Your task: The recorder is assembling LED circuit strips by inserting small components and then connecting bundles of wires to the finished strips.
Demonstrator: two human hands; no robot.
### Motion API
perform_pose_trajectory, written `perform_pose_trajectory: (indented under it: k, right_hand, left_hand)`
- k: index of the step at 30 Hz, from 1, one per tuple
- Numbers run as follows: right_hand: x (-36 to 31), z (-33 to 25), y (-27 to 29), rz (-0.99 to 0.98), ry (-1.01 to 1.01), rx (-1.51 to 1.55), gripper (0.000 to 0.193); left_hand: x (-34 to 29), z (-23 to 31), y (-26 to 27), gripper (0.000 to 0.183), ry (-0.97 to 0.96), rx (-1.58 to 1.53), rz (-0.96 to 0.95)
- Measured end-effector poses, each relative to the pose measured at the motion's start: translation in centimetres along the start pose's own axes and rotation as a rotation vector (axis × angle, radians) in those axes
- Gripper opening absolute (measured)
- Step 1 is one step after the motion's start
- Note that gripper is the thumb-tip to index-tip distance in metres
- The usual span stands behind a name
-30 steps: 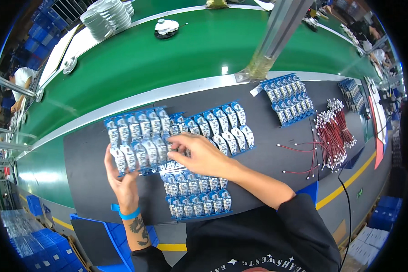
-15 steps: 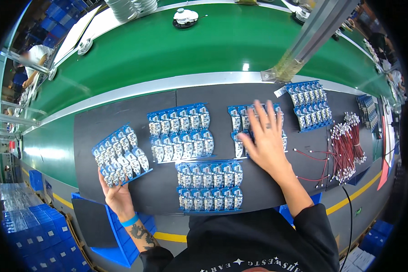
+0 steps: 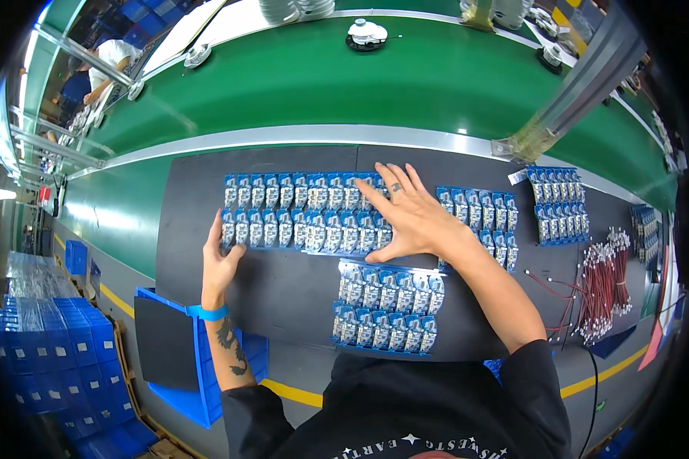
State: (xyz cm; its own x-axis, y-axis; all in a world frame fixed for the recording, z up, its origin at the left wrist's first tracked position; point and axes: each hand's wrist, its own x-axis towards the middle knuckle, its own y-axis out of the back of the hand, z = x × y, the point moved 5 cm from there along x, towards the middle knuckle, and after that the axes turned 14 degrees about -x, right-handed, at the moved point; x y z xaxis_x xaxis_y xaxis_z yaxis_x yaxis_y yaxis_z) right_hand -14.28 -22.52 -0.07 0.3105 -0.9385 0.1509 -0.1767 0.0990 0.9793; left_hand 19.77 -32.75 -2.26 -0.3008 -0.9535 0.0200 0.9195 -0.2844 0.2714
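Two panels of small blue-and-white circuit boards lie side by side on the black mat, their edges meeting. My left hand (image 3: 222,264) holds the left circuit board panel (image 3: 264,210) at its lower left corner, fingers along the side and thumb at the lower edge. Over the end of the adjoining circuit board panel (image 3: 333,222) my right hand (image 3: 417,218) lies with fingers spread, the thumb by the lower edge. A third panel (image 3: 386,306) rests nearer to me. Another panel (image 3: 478,210) sits to the right, partly hidden by my right hand and forearm.
Further right are another board panel (image 3: 556,203), a bundle of red wires with white connectors (image 3: 605,283) and a stack of boards (image 3: 645,233). Beyond the mat (image 3: 268,287) runs a green conveyor (image 3: 298,92), with a metal post (image 3: 582,92) at right. Blue bins (image 3: 61,352) stand lower left.
The tilted panel in my left hand now lies flat against the neighbouring one. My right hand has moved left from another panel onto that neighbour. The whole view has shifted.
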Motion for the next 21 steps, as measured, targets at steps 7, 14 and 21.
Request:
perform_pose_trajectory:
  k: [7,14,21]
  right_hand:
    - [-0.5,-1.4,3.5,0.076,-0.035,0.017,0.101]
    - [-0.1,-15.0,0.5,-0.041,0.141,0.091,0.097]
    - [-5.5,-12.2,1.0,-0.108,0.017,0.164,0.110]
  left_hand:
    - [-2.3,5.1,-1.2,0.054,-0.217,0.334,0.165]
    - [-5.6,9.8,-3.6,0.048,-0.231,0.372,-0.101]
    - [-9.1,5.1,-8.2,0.070,-0.221,0.770,-0.377]
